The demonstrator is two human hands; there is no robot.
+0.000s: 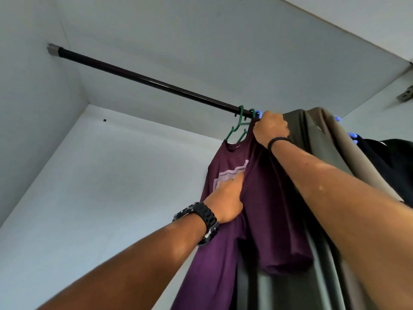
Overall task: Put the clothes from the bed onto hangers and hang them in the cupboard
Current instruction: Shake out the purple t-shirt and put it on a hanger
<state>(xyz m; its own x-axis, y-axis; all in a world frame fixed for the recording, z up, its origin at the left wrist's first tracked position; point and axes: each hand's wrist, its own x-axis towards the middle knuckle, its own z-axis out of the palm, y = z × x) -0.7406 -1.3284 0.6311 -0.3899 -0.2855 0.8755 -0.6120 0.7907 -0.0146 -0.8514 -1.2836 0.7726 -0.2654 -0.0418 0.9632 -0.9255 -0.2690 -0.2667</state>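
Head view, looking up into white cupboard (pixel 111 175). Dark rail (pixel 145 78) runs from a bracket at upper left down to the right. Green hanger (pixel 240 124) hooked on rail, carrying purple shirt (pixel 263 209) with pale print. Left hand (pixel 225 202), black watch (pixel 199 220) on wrist, fingers extended flat against shirt front, gripping nothing. Right hand (pixel 271 128), fingers curled, holds shirt shoulder just under rail. Further right: olive garment (pixel 299 135), taupe garment (pixel 335 139), black garment (pixel 393 162) hanging close together.
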